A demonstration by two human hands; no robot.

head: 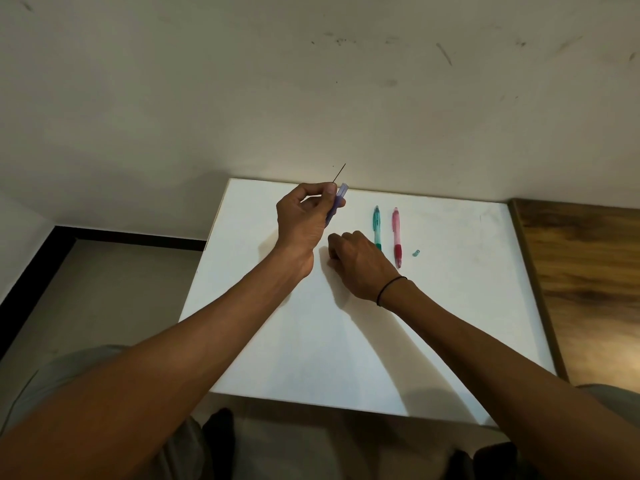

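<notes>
Holding a purple case (336,204) above the far edge of the surface (346,358), my left hand (301,220) has its fingers clamped on it plus a thin lead (340,172). My right hand (360,263) sits curled beside the green pen (376,225); I can't tell if it grips anything.

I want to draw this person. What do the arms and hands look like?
The left arm and right arm are bare, with no sleeves in view. The right hand has a thin black band round its wrist. The left hand shows no watch or band.
</notes>
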